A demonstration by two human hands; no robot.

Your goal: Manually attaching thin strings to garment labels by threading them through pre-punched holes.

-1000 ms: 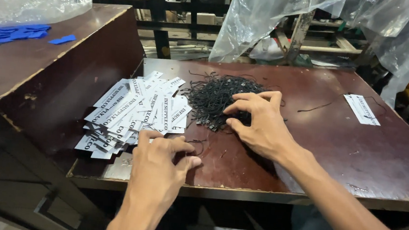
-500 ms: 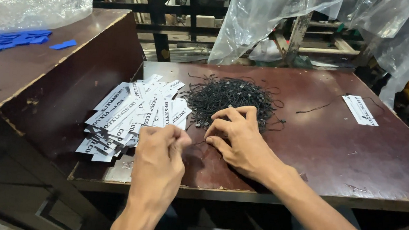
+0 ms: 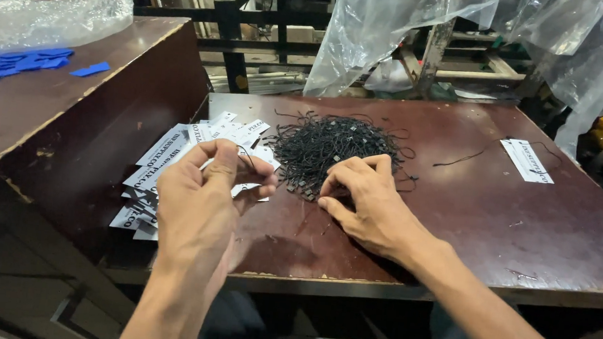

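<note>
Left hand point(image 3: 202, 205) pinching a black string point(image 3: 247, 157); right hand point(image 3: 370, 204) (fingers curled) at string pile point(image 3: 332, 147).

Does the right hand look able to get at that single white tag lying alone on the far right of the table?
Probably yes. The right hand rests at the edge of the black string pile, and bare brown table lies between it and the lone white tag. Only a loose black string lies near the tag.

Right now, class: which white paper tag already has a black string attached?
The lone white tag at the table's far right, apart from the stacked tags; a black string trails from it.
</note>
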